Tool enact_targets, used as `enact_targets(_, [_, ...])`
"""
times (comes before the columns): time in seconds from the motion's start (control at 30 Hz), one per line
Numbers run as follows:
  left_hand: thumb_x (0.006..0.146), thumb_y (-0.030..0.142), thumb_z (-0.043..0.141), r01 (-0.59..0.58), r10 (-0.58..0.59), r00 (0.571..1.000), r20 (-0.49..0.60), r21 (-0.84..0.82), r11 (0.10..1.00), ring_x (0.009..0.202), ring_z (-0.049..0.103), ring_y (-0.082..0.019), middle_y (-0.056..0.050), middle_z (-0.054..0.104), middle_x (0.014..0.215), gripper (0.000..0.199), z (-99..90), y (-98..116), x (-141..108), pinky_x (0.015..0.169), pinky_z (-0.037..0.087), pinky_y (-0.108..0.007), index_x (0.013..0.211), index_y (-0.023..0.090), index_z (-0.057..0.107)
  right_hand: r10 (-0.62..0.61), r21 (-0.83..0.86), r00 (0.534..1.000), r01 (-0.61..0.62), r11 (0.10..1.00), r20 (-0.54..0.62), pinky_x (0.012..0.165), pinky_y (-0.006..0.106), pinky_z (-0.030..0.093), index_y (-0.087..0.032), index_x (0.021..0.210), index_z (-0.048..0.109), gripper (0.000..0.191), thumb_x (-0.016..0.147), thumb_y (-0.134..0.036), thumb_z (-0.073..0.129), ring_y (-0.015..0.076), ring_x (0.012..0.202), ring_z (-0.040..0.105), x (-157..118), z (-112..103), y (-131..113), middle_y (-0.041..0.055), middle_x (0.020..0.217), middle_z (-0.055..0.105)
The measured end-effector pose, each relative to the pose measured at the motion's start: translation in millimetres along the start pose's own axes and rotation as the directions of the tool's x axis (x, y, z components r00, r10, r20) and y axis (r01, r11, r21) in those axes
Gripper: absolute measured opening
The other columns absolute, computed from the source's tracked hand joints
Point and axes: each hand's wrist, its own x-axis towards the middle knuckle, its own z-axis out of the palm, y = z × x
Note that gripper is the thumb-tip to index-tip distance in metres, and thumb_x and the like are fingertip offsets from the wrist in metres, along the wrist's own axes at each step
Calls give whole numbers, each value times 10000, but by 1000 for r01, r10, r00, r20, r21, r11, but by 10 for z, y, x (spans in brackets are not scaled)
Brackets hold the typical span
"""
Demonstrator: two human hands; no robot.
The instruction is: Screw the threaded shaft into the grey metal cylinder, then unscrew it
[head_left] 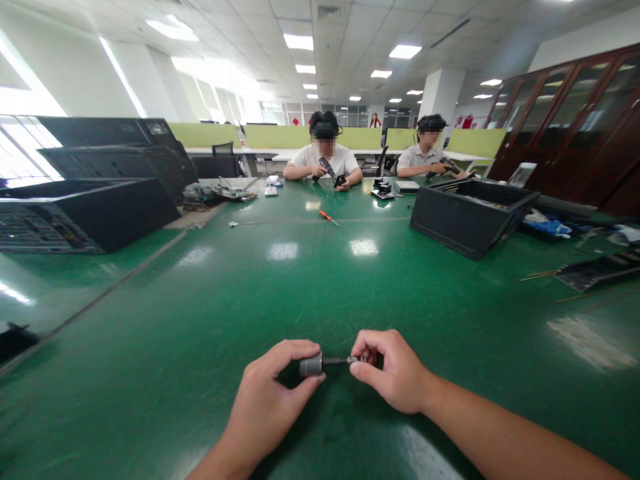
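Close in front of me, a short dark grey cylinder [311, 365] with a thin metal shaft [336, 361] lies level, just over the green table [320, 293]. My left hand [267, 393] grips the cylinder between thumb and fingers. From the other side, my right hand [397, 373] pinches the far end of the shaft, fingers curled. A small shiny metal part shows at the right fingertips, too covered to name. What exactly the cylinder belongs to cannot be made out.
An orange-handled screwdriver [326, 216] lies further off. Dark metal cases stand at left [125, 213] and right [465, 220]. Across the table, one person [323, 157] holds a power drill [327, 167]; another person [425, 157] works beside. Metal scraps [597, 270] lie at right.
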Motion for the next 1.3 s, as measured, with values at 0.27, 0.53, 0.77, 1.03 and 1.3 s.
enact_targets(0.27, [748,183,760,-1,1,1000,-14,-2,1000,888,720,-169,15,753,963,249,1,2,1,833,583,-270,978,271,720,-6,2,1000,6,1000,-8,583,232,379,-175,716,598,75,774,-194,643,118,604,491,-2,8,19,-23,629,552])
enact_targets(0.53, [751,186,749,3,-3,1000,-31,-5,1000,885,721,-178,3,754,962,229,6,1,17,835,588,-281,966,259,723,-2,12,1000,2,1000,-8,577,231,372,-175,725,604,67,778,-194,641,115,591,486,-6,1,23,-28,621,553])
enact_targets(0.77, [771,205,733,-9,9,1000,-28,5,1000,888,722,-195,-20,753,964,194,-11,2,23,829,595,-305,961,244,724,-10,8,1000,10,1000,-12,581,233,376,-176,723,606,59,769,-189,639,118,600,488,-2,-4,19,-24,631,556])
enact_targets(1.03, [764,199,734,-17,17,999,-32,-2,1000,886,722,-186,-10,755,961,198,-15,0,35,825,595,-298,955,252,723,-6,15,1000,7,1000,-11,581,235,378,-175,729,612,48,769,-186,637,121,603,489,3,-5,12,-21,634,560])
enact_targets(1.3, [759,208,733,7,-7,1000,-27,13,1000,873,721,-202,-29,755,944,179,-16,-5,28,820,598,-320,935,235,730,-7,18,1000,7,1000,-10,580,233,380,-178,730,607,56,775,-200,633,123,607,493,1,-5,35,-21,630,558])
